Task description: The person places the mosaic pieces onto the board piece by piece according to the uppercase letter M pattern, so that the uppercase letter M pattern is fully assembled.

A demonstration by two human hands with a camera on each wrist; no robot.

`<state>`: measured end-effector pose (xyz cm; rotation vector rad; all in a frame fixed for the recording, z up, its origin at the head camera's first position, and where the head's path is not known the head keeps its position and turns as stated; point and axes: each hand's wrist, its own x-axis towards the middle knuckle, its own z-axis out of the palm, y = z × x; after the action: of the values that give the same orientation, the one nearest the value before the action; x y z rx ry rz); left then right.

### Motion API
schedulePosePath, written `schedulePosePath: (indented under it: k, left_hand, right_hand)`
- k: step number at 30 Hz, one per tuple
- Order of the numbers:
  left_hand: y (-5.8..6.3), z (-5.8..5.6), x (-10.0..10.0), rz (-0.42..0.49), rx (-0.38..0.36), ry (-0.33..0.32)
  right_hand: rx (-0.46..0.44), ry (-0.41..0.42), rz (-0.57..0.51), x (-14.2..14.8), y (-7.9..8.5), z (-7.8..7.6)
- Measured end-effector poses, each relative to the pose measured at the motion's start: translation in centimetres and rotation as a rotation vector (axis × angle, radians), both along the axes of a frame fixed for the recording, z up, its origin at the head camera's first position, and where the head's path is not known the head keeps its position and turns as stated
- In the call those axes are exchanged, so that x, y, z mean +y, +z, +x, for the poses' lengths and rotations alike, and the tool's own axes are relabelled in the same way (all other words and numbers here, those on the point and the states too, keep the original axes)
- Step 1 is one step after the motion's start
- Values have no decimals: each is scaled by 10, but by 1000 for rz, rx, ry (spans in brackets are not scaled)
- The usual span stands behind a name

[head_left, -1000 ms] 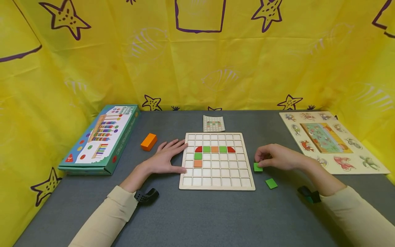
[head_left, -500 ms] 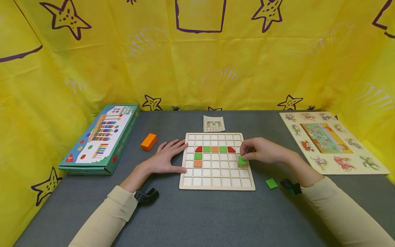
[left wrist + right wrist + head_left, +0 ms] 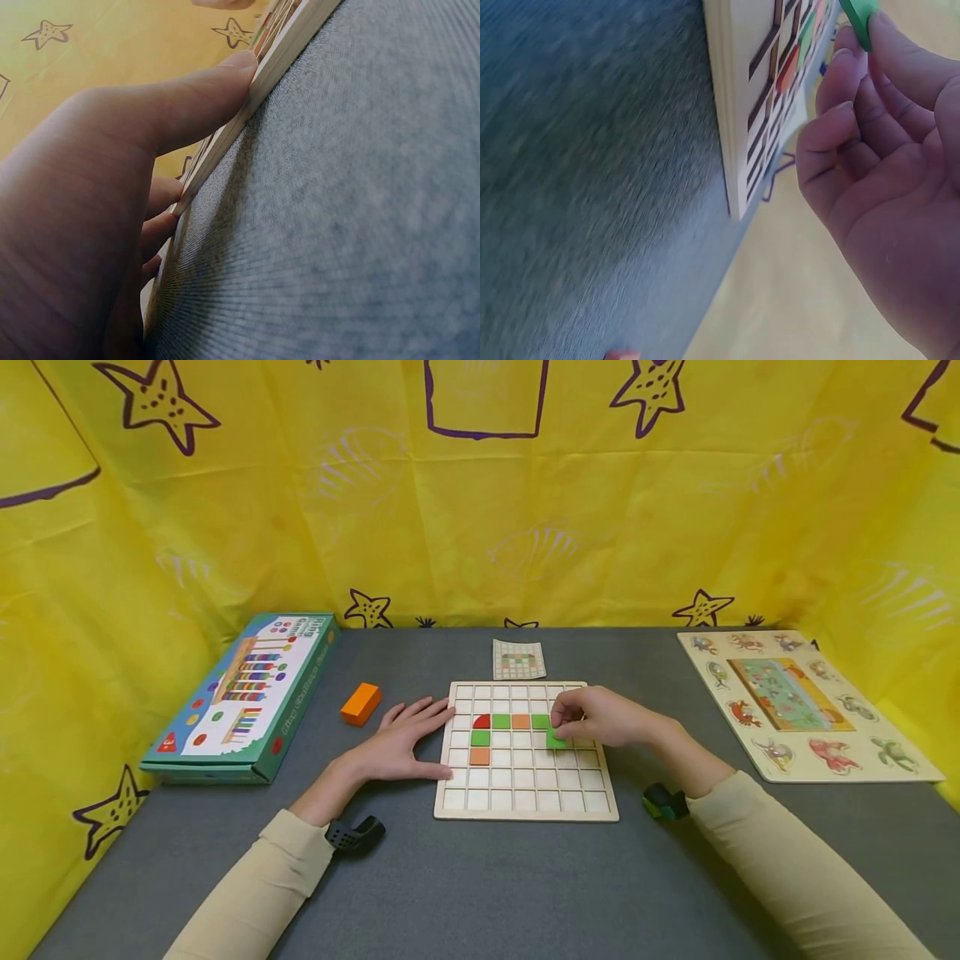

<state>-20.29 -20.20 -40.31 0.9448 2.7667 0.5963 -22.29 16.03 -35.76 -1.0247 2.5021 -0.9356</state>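
My left hand lies with fingers spread and straight, its fingertips and thumb touching the left edge of a wooden grid board. Between thumb and fingers, my right hand pinches a green square tile, held tilted above the board's right half. In the right wrist view this tile sits at the thumb tip. Set in the grid are a red quarter-round piece, green squares and orange squares. My right fingers hide the other red piece in the head view; it shows in the right wrist view.
A small pattern card lies behind the board. An orange block stands left of it. Farther left is a green-edged game box; at the right, a sea-animal puzzle board. A yellow printed cloth surrounds the table.
My right hand has lifted the green tile off the table and carried it left over the board. The other loose green tile is now largely behind the right wrist strap. My left hand stays put.
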Motion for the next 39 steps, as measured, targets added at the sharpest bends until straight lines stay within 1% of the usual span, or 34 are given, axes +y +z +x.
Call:
schedulePosePath:
  k: [5, 11, 21, 26, 32, 39]
  left_hand:
    - [0, 0, 0, -3, -2, -3]
    - [1, 0, 0, 5, -1, -2]
    - [1, 1, 0, 2, -1, -1]
    - [1, 1, 0, 0, 5, 2]
    - [1, 1, 0, -1, 1, 2]
    - [0, 0, 0, -2, 2, -2]
  right_hand:
    - [-6, 8, -1, -11, -2, -5]
    - [-15, 27, -16, -22, -2, -6]
    - [-19, 9, 10, -40, -5, -7]
    - [-9, -2, 29, -44, -6, -7]
    - [5, 14, 54, -47, -6, -6]
    - [37, -10, 104, -50, -5, -5]
